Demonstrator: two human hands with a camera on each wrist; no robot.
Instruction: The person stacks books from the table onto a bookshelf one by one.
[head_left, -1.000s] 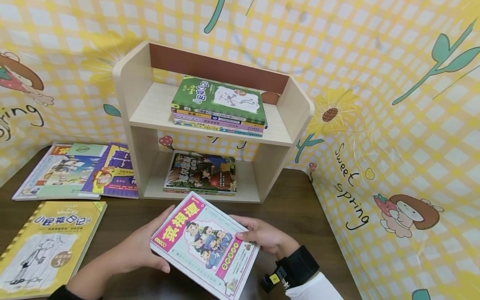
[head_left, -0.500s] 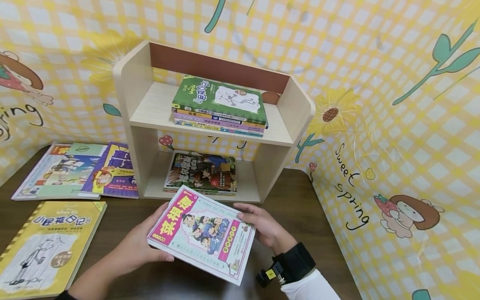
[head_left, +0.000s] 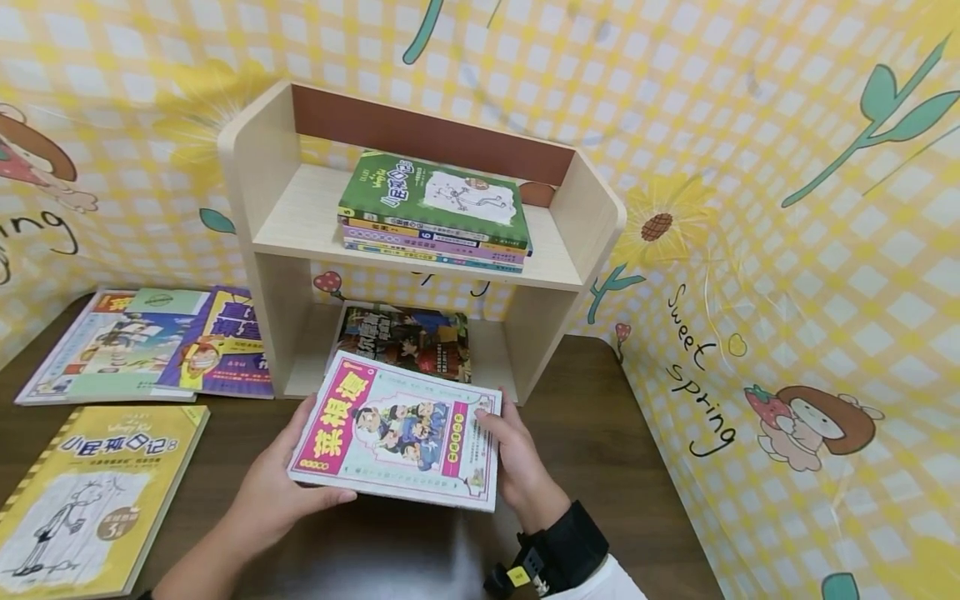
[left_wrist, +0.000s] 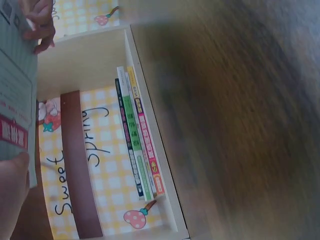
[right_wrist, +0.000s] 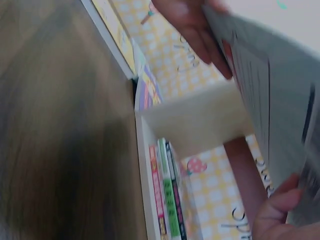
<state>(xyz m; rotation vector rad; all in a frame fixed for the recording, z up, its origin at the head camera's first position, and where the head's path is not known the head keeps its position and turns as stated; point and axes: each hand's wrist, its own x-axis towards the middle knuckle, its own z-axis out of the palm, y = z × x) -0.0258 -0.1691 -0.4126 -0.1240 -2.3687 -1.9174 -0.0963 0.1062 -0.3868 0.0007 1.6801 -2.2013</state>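
Biggest thing here is the pale wooden bookshelf [head_left: 300, 208] just beyond the grip, with a dark-topped stack of books [head_left: 411, 337] in its lower bay, and then there's the white-and-pink book [head_left: 397, 437] held up right between the two hands. The left hand [head_left: 273, 487] pinches its left end and the right hand [head_left: 522, 462] pinches its right end, so imo match the pressure, hold it level and don't let your knuckles catch the bookshelf.

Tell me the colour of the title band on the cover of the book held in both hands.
The title band is bright pink, seen best in the head view.
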